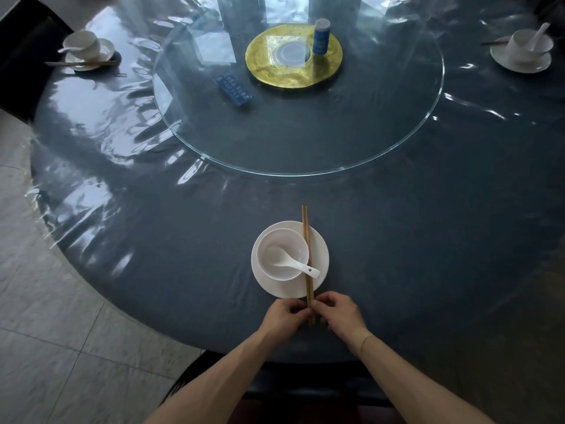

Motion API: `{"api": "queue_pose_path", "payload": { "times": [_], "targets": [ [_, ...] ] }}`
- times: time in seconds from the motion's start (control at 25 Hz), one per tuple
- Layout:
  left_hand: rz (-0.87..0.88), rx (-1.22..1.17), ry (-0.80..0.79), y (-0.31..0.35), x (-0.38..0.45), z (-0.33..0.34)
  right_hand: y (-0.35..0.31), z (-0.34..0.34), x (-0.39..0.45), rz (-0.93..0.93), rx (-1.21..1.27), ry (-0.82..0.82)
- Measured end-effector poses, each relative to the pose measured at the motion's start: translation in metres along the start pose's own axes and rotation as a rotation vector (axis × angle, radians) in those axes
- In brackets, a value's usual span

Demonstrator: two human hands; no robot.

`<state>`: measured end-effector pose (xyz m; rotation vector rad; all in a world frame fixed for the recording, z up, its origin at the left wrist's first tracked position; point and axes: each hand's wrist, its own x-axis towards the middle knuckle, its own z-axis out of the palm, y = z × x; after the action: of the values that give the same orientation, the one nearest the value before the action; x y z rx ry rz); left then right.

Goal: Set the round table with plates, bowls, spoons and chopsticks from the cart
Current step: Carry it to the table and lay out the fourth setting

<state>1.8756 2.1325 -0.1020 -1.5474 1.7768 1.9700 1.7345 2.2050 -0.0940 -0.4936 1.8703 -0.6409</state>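
I see my left hand (282, 316) and right hand (337, 313) apparently pinching the chopsticks (306, 249) at their near ends; a sideways nudge could dislodge the spoon (289, 261).

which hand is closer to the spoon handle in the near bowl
Right. The right hand sits just below the spoon handle's tip; the left hand pinches the chopsticks lower and further left.

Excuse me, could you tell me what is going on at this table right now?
A person is setting a round table. Both hands, left hand and right hand, pinch the near ends of the chopsticks lying across a plate with a bowl and spoon. Two other settings are already laid.
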Motion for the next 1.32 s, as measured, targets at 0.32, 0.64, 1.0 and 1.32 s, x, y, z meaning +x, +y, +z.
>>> {"api": "queue_pose_path", "payload": {
  "times": [0.32,0.64,1.0,1.32],
  "targets": [
    [-0.063,0.369,0.099,-0.014,-0.015,-0.071,-0.012,-0.035,0.013,-0.032,-0.015,0.249],
    [0.0,0.183,0.436,0.009,0.03,-0.122,-0.055,-0.042,0.06,-0.135,-0.137,0.127],
    [0.094,0.261,0.374,0.011,0.043,-0.117,-0.051,-0.037,0.064,-0.16,-0.155,0.199],
    [0.105,0.239,0.345,-0.001,0.031,-0.104,-0.03,-0.034,0.045,-0.124,-0.144,0.235]
  ]
}}
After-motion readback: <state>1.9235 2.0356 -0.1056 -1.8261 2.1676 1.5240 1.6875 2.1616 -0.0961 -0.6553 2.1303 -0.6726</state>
